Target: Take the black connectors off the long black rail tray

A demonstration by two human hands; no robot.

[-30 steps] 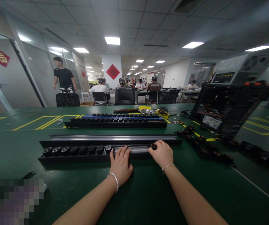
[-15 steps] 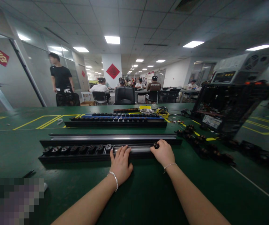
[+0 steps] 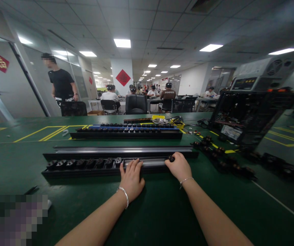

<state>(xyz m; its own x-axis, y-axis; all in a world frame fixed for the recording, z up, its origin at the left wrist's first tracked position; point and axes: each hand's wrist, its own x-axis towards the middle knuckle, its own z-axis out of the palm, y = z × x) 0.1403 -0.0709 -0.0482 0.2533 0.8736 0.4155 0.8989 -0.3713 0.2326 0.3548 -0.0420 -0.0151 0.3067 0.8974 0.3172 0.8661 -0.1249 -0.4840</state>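
Note:
A long black rail (image 3: 85,171) lies across the green table in front of me, its left half filled with several black socket modules (image 3: 85,163). My left hand (image 3: 131,177) rests on the rail's bare middle section, fingers stretched out flat. My right hand (image 3: 179,166) is at the rail's right end, fingers closed on a small black socket module (image 3: 171,158). A silver-topped rail (image 3: 123,150) lies just behind.
A second filled rail with a blue strip (image 3: 126,131) lies farther back. Loose black modules (image 3: 223,160) trail off to the right beside an open black equipment frame (image 3: 244,116). A person in black (image 3: 61,85) walks at back left; others sit at far tables.
My right hand has shifted slightly right along the rail's end with the module. My left hand stays put. The person in black has walked to the left.

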